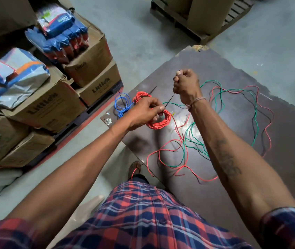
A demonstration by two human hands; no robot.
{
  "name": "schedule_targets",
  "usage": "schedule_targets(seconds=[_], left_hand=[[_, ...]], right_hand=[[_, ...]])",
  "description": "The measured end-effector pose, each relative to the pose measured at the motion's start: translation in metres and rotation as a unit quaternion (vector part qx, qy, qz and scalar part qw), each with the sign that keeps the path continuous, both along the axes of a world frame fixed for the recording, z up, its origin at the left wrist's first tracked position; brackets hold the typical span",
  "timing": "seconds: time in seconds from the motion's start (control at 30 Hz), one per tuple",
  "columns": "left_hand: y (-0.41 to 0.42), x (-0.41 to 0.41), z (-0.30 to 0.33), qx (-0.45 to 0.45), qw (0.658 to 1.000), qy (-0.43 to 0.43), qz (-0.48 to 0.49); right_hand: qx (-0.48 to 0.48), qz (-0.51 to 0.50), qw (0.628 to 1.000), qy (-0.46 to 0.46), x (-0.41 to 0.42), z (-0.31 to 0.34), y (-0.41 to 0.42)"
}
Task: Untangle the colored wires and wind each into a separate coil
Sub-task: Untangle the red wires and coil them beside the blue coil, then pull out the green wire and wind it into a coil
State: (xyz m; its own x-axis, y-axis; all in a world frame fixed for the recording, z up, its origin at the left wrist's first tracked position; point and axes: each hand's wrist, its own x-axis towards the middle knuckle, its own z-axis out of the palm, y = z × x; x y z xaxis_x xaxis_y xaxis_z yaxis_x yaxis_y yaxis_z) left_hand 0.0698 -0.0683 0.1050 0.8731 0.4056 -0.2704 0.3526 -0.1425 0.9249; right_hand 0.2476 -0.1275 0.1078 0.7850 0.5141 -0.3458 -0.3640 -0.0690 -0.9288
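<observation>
**A:** Between my two hands — what runs there?

**B:** The black wire (pixel 170 100), taut, its long axis slanting from my left hand (pixel 147 112), low and near me, up to my right hand (pixel 186 85), higher and farther out. Left fingers (pixel 158 108) pinch it; right fingers are curled tight round its upper end.

**A:** Which hand is nearer the tangle?

**B:** The right. The loose tangle (pixel 233 123) of green, red and dark strands sprawls on the worktop (pixel 286 137) right of and below it, well apart from my left.

**A:** In the way?

**B:** Just under my left fingers lies a wound red coil (pixel 161 122); beyond them a second red coil (pixel 140 96) and a blue coil (pixel 123 105). The green wire (pixel 177 104) crosses close beneath the black one, so I judge a snag likely there.
</observation>
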Motion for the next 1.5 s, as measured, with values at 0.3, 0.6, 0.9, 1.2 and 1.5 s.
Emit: schedule_targets(seconds=[0.3,0.6,0.9,1.2,1.5], left_hand=[[0.073,0.033,-0.052,0.020,0.990,-0.057,0.126],[0.127,0.108,-0.084,0.070,0.993,-0.008,0.097],[0.156,0.164,-0.120,0.199,0.971,0.128,0.015],[0.135,0.134,-0.110,0.259,0.965,0.041,0.030],[0.069,0.067,-0.101,0.229,0.971,-0.026,0.070]], right_hand=[[-0.066,0.068,0.995,0.006,0.005,-0.027,-0.007],[-0.076,0.010,0.996,0.037,0.007,-0.069,0.015],[-0.107,-0.117,0.973,0.167,0.044,-0.120,0.055],[-0.030,-0.081,0.988,0.129,0.043,-0.120,0.013],[-0.360,0.157,0.888,-0.240,-0.006,-0.134,-0.053]])
